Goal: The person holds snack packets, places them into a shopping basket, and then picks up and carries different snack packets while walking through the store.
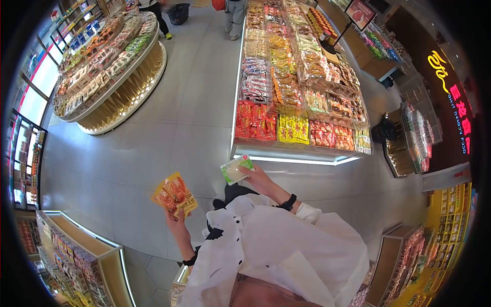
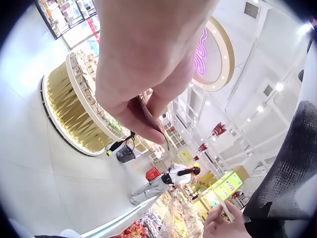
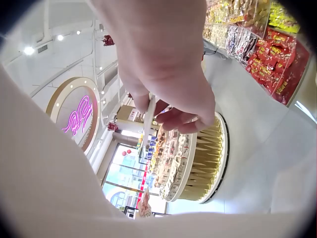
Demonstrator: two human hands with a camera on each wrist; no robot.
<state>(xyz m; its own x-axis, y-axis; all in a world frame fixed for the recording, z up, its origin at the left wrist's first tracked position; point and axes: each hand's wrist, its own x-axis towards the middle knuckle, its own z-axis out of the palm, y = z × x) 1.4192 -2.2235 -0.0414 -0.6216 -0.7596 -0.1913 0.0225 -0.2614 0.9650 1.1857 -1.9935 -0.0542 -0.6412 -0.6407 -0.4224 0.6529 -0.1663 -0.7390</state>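
Observation:
In the head view an orange-yellow snack packet (image 1: 175, 195) with red contents is pinched at its lower edge by the left hand (image 1: 177, 227). A green and white packet (image 1: 236, 169) is gripped at its right end by the right hand (image 1: 259, 180). The two packets are apart, held above the grey floor. The left wrist view shows the left hand (image 2: 148, 64) with thumb and fingers round the packet's dark edge. In the right wrist view the right hand (image 3: 163, 64) pinches the thin pale edge of its packet (image 3: 148, 121).
A large display (image 1: 302, 148) of bagged snacks stands ahead, a round tiered display (image 1: 123, 87) at the left. Lower shelving (image 1: 110, 261) stands at bottom left, more shelves (image 1: 399, 261) at bottom right. Two people stand at the far end, one near a dark basket (image 1: 179, 14).

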